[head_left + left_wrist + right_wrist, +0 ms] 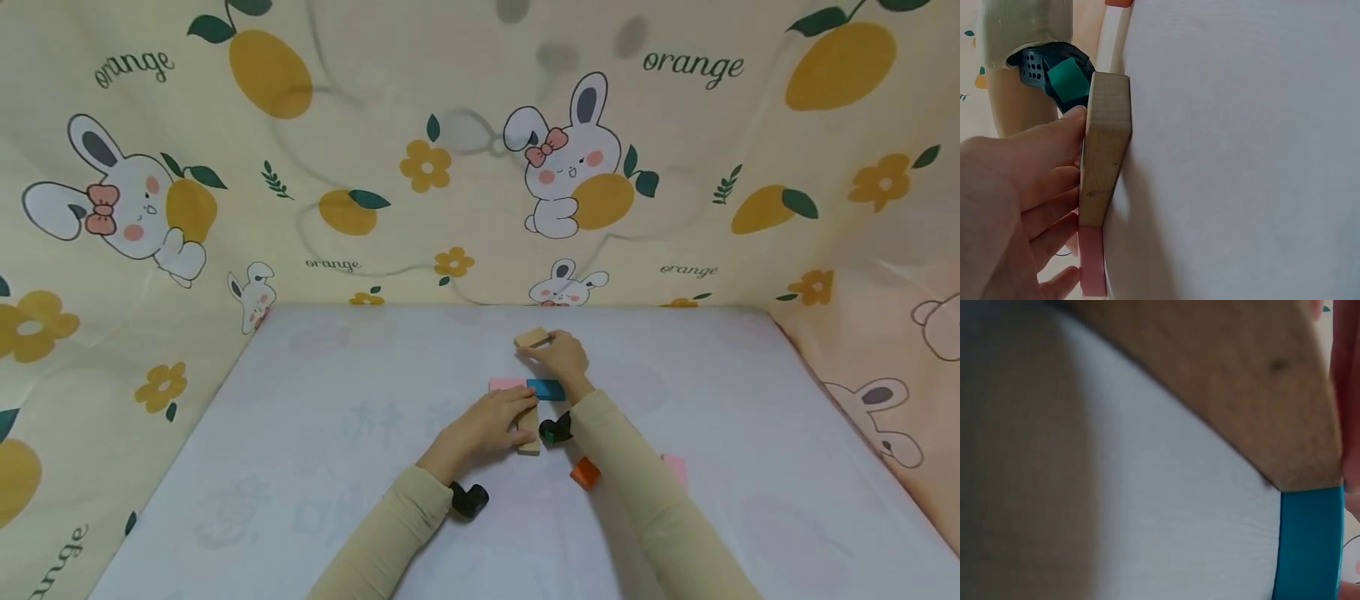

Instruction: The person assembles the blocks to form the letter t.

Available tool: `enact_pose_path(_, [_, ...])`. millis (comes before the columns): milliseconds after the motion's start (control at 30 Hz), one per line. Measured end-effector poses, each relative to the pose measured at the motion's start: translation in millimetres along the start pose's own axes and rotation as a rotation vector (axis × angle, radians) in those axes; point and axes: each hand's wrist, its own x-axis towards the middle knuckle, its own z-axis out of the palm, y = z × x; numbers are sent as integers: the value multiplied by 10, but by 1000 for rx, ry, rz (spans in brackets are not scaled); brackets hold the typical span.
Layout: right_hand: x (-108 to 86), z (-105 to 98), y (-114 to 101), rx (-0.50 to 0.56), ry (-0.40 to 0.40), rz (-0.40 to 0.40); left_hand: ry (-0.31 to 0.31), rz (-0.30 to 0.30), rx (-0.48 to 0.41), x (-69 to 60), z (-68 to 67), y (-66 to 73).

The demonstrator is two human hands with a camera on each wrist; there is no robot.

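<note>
In the head view, my right hand (561, 357) pinches a wooden block (532, 337) beyond the other blocks. Nearer, a blue block (545, 389) lies to the right of a pink block (507, 384). My left hand (491, 423) rests its fingers and thumb on a second wooden block (528, 442) and on the pink one. The left wrist view has the fingertips of my left hand (1029, 194) along the wooden block (1107, 144), whose end meets the pink block (1092, 259). Wood (1229, 369) meets the blue block (1309, 544) in the blurred right wrist view.
An orange block (585, 472) lies beside my right sleeve, with another pink block (673, 468) partly hidden past it. Black devices (555, 428) sit at both wrists, one close to the blocks. A patterned cloth (465, 183) hangs behind the white table (300, 467).
</note>
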Motion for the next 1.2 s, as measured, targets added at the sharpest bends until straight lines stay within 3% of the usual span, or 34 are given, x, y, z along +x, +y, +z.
enact_pose_path(500, [0, 2, 7, 2, 27, 27, 21, -1, 14, 2, 10, 4])
enact_pose_path(1200, [-65, -110, 190, 98, -32, -66, 37, 8, -25, -33, -28, 35])
